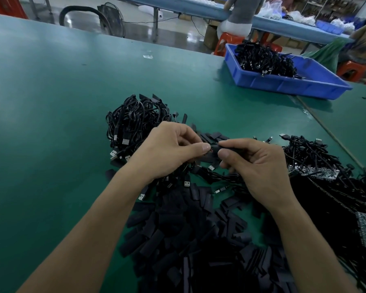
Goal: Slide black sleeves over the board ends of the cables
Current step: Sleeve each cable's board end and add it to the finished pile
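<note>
Sleeve pile point(188, 240); 2 hands point(169, 151) point(256, 166) on sleeve point(230, 149)

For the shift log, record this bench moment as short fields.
surface: green table mat
left hand: pinches a cable end, mostly hidden
right hand: pinches a black tubular sleeve
sleeve state: meets the cable end between the thumbs; how far on, cannot tell
near stock: heap of flat black sleeves
left of hands: bundle of black USB cables
right: black cables with circuit boards
far right: blue plastic tray holding more cables
</note>
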